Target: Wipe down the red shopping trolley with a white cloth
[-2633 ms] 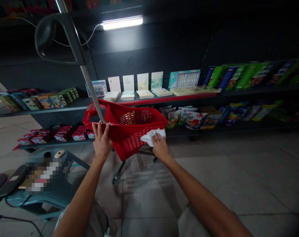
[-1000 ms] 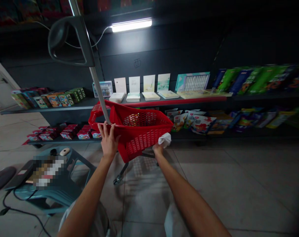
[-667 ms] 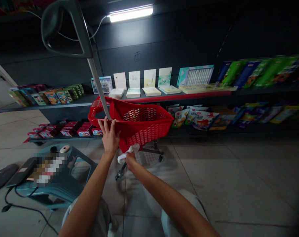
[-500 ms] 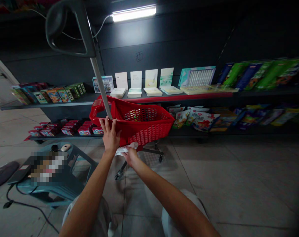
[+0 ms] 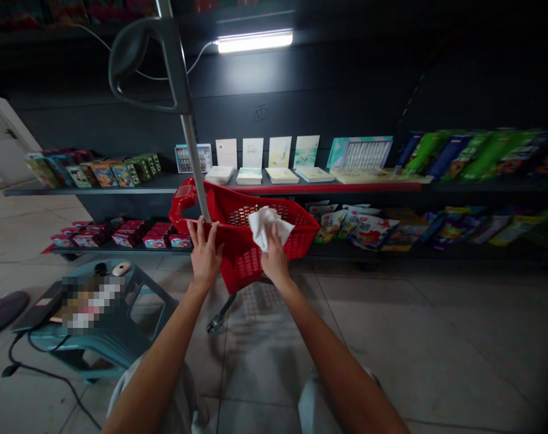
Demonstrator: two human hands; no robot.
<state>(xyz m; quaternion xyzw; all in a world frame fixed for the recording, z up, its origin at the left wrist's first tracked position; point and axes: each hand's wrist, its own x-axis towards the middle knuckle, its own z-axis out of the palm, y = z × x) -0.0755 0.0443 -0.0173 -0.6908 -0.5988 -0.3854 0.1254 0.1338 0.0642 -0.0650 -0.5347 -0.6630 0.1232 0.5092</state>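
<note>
Two long shelves (image 5: pixel 97 190) ran behind one red shopping cart (image 5: pixel 244 265), which stood on the tile floor (image 5: pixel 391 337) with one metal pole (image 5: pixel 187 150) rising from it. The left hand (image 5: pixel 204 253) lay open, fingers spread, at the cart's rim beside the pole. The right hand (image 5: pixel 274 256) gripped one white cloth (image 5: pixel 267 226) against the cart's basket.

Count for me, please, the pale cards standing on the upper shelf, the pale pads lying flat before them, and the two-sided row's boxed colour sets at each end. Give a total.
upright pale cards: 4
flat pale pads: 4
boxed colour sets: 2
Total: 10
</note>
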